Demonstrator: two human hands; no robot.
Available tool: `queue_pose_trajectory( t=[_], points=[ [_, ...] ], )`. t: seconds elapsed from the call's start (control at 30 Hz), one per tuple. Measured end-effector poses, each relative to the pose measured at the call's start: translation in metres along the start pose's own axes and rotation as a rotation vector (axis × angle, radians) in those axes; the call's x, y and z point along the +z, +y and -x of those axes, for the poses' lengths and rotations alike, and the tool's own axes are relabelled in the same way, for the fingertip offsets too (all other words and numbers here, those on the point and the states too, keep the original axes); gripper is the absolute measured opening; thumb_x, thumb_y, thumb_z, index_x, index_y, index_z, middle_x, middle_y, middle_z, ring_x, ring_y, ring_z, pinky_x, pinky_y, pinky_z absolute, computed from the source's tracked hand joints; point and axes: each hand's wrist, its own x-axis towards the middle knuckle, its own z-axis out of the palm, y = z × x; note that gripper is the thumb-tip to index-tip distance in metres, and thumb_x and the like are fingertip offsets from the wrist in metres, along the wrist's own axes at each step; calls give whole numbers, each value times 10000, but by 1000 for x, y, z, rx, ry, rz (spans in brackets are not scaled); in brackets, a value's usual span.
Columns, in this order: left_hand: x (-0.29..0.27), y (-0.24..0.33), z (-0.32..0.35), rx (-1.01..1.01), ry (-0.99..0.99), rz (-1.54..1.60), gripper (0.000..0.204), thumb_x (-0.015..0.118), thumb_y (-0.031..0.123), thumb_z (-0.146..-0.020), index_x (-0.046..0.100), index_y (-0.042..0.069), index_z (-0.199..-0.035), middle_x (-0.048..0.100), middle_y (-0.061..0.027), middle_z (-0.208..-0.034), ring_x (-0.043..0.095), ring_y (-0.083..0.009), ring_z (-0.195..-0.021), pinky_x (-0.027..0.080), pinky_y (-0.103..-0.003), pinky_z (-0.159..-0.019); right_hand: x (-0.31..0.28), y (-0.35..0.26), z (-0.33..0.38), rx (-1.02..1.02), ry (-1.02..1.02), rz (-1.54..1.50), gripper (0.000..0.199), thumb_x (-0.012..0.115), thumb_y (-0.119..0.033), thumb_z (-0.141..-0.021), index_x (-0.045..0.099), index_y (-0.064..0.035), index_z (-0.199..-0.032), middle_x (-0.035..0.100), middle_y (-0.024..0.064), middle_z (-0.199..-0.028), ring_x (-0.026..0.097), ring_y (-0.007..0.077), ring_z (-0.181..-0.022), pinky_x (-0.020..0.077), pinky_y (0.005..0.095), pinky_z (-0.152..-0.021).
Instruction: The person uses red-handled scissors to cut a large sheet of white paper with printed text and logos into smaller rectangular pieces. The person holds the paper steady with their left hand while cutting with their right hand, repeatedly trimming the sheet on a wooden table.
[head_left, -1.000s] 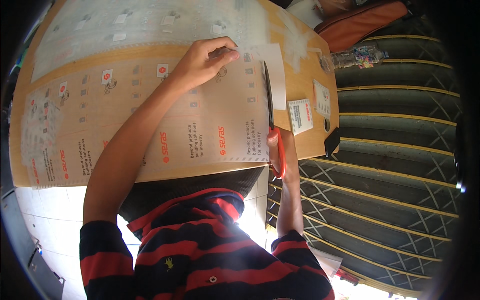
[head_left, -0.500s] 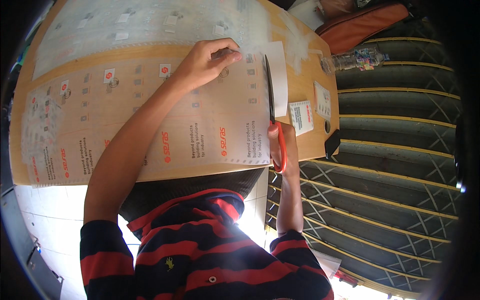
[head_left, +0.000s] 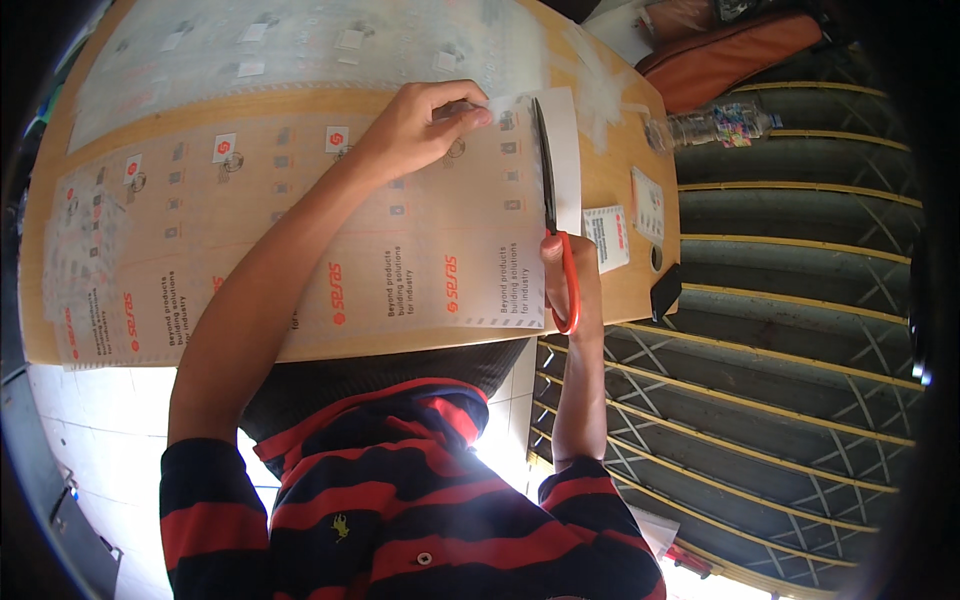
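Note:
A long translucent printed sheet (head_left: 430,225) lies across the wooden table in front of me. My left hand (head_left: 425,125) is at its far edge near the right end, fingers curled in a pinch on that edge. Scissors (head_left: 573,285) with red handles and dark blades are in my right hand (head_left: 588,270), at the table's near right. Their blades look nearly together and point away from me along the sheet's right edge. Just right of the blades is a plain white strip (head_left: 567,150). Most of my right fingers are hidden behind the handles.
More translucent printed sheets (head_left: 300,50) cover the table's far side. Small printed cards (head_left: 606,238) and a dark flat object (head_left: 666,292) lie at the right edge. Beyond are a plastic bottle (head_left: 715,124) and an orange-brown case (head_left: 730,62).
The scissors and my right hand have moved slightly away from me and to the right. My left hand and the sheet have shifted a little to the right.

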Motion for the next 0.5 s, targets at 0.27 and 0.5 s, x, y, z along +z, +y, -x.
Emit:
queue_pose_trajectory(
  t=[0.27, 0.5],
  points=[
    [1, -2, 0, -17, -15, -16, 195, 648, 218, -960, 654, 23, -965, 618, -3, -764, 526, -75, -723, 430, -264, -670, -6, -6, -8, 66, -41, -60, 787, 491, -778, -833, 477, -28, -594, 398, -24, -471, 424, 75, -392, 339, 267, -354],
    [1, -1, -1, -10, -14, -25, 189, 647, 210, -961, 652, 21, -962, 617, -7, -760, 518, -71, -710, 429, -261, -653, -5, -9, -10, 117, -34, -109, 746, 534, -750, -837, 459, -46, -600, 369, -36, -463, 412, 68, -388, 357, 261, -352]
  ],
)
